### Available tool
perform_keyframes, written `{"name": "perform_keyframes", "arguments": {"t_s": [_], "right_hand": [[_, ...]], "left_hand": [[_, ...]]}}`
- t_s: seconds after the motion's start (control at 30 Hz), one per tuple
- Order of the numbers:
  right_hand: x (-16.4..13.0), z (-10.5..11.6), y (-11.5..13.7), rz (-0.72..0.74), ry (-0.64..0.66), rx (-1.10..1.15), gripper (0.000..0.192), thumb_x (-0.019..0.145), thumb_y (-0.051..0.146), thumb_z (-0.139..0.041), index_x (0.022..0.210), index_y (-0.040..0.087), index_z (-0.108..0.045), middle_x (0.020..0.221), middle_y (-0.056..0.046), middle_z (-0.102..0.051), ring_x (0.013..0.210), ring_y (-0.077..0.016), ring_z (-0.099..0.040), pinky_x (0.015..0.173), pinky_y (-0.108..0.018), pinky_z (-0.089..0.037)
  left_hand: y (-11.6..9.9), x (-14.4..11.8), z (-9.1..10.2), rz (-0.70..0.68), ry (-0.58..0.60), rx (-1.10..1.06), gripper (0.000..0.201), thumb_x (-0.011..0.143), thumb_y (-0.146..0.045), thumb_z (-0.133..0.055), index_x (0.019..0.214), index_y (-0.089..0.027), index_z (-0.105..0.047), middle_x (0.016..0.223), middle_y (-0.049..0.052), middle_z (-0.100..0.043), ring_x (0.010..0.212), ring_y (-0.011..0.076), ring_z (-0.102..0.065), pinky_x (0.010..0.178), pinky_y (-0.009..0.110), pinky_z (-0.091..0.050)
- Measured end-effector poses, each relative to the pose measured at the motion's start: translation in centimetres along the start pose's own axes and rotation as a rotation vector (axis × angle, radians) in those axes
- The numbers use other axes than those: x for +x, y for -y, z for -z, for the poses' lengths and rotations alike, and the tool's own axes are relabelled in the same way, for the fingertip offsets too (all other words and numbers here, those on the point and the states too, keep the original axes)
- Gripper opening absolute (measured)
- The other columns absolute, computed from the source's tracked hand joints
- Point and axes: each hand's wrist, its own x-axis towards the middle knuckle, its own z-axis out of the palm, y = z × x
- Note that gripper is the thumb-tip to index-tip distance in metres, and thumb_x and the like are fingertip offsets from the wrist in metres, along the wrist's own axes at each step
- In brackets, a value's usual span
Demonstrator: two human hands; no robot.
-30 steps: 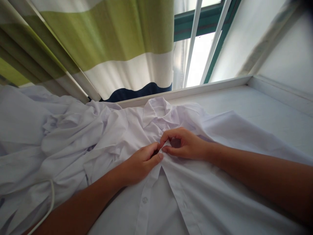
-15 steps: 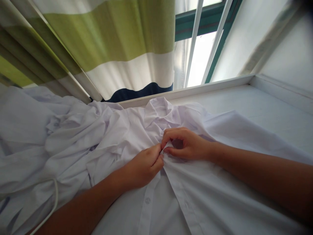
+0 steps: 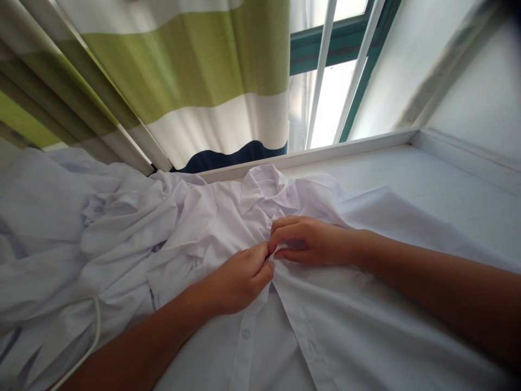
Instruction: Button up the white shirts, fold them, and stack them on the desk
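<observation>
A white shirt (image 3: 345,304) lies front up, its collar (image 3: 260,190) toward the window. Below my hands its two front edges spread apart, and a button (image 3: 245,334) shows on the left edge. My left hand (image 3: 244,277) is closed, pinching the shirt's front at the middle. Touching it from the right, my right hand (image 3: 309,239) pinches the other front edge between thumb and fingers. Whatever lies between the fingertips, such as a button, is hidden.
Crumpled white cloth (image 3: 114,233) is heaped at the left. A pale cord (image 3: 96,320) curves beside my left forearm. The white surface (image 3: 456,190) has a raised rim along the back. Behind it hang a striped curtain (image 3: 195,65) and white window bars (image 3: 321,70).
My right fingers have closed in a little, and the fold of cloth between them has flattened. Both hands stay at the same spot on the shirt. The view has shifted slightly.
</observation>
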Motion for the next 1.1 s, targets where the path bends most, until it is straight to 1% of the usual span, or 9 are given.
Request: {"name": "perform_keyframes", "arguments": {"t_s": [0.27, 0.43, 0.57, 0.7, 0.77, 0.83, 0.93, 1.0, 1.1], "right_hand": [[-0.1, -0.2, 0.1, 0.053, 0.026, -0.145, 0.016, 0.097, 0.022, -0.054, 0.109, 0.019, -0.065, 0.1, -0.006, -0.063, 0.094, -0.0174, -0.058, 0.088, -0.031, -0.043], [0.0, -0.5, 0.1, -0.01, 0.04, -0.171, 0.016, 0.1, 0.024, -0.05, 0.107, 0.018, -0.062, 0.102, -0.007, -0.063, 0.094, -0.0186, -0.057, 0.087, -0.033, -0.044], [0.0, -0.8, -0.2, 0.018, 0.042, -0.243, 0.016, 0.101, 0.022, -0.046, 0.103, 0.017, -0.061, 0.1, -0.007, -0.063, 0.091, -0.0193, -0.055, 0.087, -0.035, -0.043], [-0.1, -1.0, -0.5, 0.031, 0.075, -0.31, 0.015, 0.101, 0.021, -0.044, 0.102, 0.018, -0.059, 0.098, -0.006, -0.062, 0.088, -0.0192, -0.053, 0.087, -0.036, -0.041], [-0.2, -1.0, -0.6, 0.03, 0.076, -0.302, 0.014, 0.101, 0.021, -0.045, 0.102, 0.018, -0.058, 0.099, -0.006, -0.062, 0.089, -0.0189, -0.053, 0.086, -0.036, -0.04], [-0.2, -0.9, -0.6, 0.025, 0.057, -0.281, 0.013, 0.101, 0.023, -0.045, 0.104, 0.018, -0.057, 0.1, -0.006, -0.062, 0.09, -0.0185, -0.053, 0.086, -0.035, -0.04], [-0.2, -0.7, -0.3, 0.008, 0.029, -0.248, 0.013, 0.102, 0.025, -0.045, 0.104, 0.018, -0.056, 0.101, -0.006, -0.061, 0.088, -0.0176, -0.053, 0.085, -0.035, -0.04], [-0.1, -0.5, 0.0, -0.009, 0.028, -0.22, 0.013, 0.102, 0.026, -0.045, 0.105, 0.018, -0.055, 0.102, -0.006, -0.061, 0.087, -0.0172, -0.053, 0.083, -0.034, -0.041], [-0.1, -0.4, 0.2, -0.028, 0.038, -0.198, 0.014, 0.102, 0.027, -0.045, 0.105, 0.018, -0.056, 0.103, -0.007, -0.061, 0.087, -0.0173, -0.054, 0.082, -0.033, -0.041]], "left_hand": [[-0.3, -0.3, 0.0, -0.009, -0.006, 0.005, 0.026, 0.098, -0.028, -0.039, 0.116, -0.02, -0.056, 0.124, 0.008, -0.063, 0.117, 0.0239, -0.057, 0.104, 0.036, -0.041], [-0.5, -0.3, -0.3, 0.033, -0.039, 0.056, 0.024, 0.098, -0.029, -0.037, 0.109, -0.019, -0.056, 0.114, 0.008, -0.065, 0.106, 0.0236, -0.061, 0.095, 0.037, -0.045], [-0.6, -0.3, -0.3, 0.067, -0.058, 0.114, 0.023, 0.098, -0.032, -0.038, 0.105, -0.02, -0.057, 0.107, 0.007, -0.066, 0.098, 0.0235, -0.061, 0.087, 0.036, -0.045], [-1.0, -0.5, -0.3, 0.112, -0.094, 0.226, 0.022, 0.097, -0.034, -0.04, 0.09, -0.021, -0.056, 0.093, 0.004, -0.065, 0.084, 0.0212, -0.059, 0.075, 0.034, -0.043], [-1.5, -0.9, -0.2, 0.127, -0.142, 0.304, 0.02, 0.095, -0.035, -0.045, 0.085, -0.021, -0.054, 0.088, 0.002, -0.063, 0.078, 0.0198, -0.057, 0.07, 0.033, -0.04], [-2.1, -1.3, -0.2, 0.131, -0.24, 0.408, 0.019, 0.094, -0.037, -0.049, 0.084, -0.021, -0.052, 0.087, 0.003, -0.062, 0.076, 0.0194, -0.055, 0.068, 0.032, -0.037], [-2.8, -2.0, -0.2, 0.128, -0.329, 0.529, 0.032, 0.092, -0.049, -0.052, 0.076, -0.021, -0.051, 0.08, 0.003, -0.06, 0.074, 0.0208, -0.053, 0.066, 0.033, -0.033], [-2.9, -2.1, -0.3, 0.13, -0.311, 0.515, 0.039, 0.091, -0.055, -0.053, 0.072, -0.021, -0.052, 0.074, 0.004, -0.06, 0.072, 0.0211, -0.052, 0.065, 0.033, -0.031], [-2.6, -1.8, -0.6, 0.145, -0.277, 0.408, 0.036, 0.09, -0.051, -0.055, 0.072, -0.021, -0.055, 0.073, 0.003, -0.061, 0.067, 0.0194, -0.051, 0.063, 0.032, -0.029]]}}
